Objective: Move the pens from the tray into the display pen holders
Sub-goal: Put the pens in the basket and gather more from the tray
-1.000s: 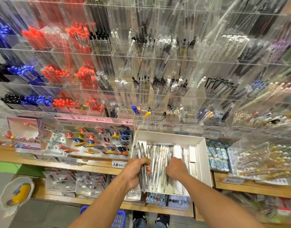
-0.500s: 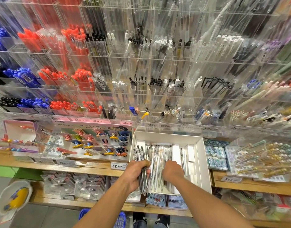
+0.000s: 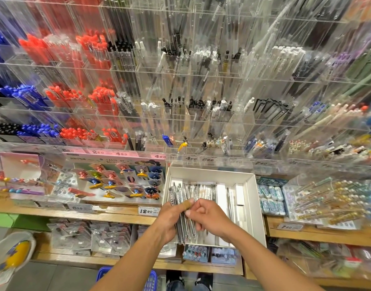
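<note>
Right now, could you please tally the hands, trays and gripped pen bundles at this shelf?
Hands: 2, left hand and right hand
White tray: 1
Gripped pen bundle: 1
Total: 4

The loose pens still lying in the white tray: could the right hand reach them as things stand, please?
Probably yes: the right hand is already over the white tray, and the loose pens lie uncovered just beyond it. Its fingers pinch at the bundle that the left hand grips.
</note>
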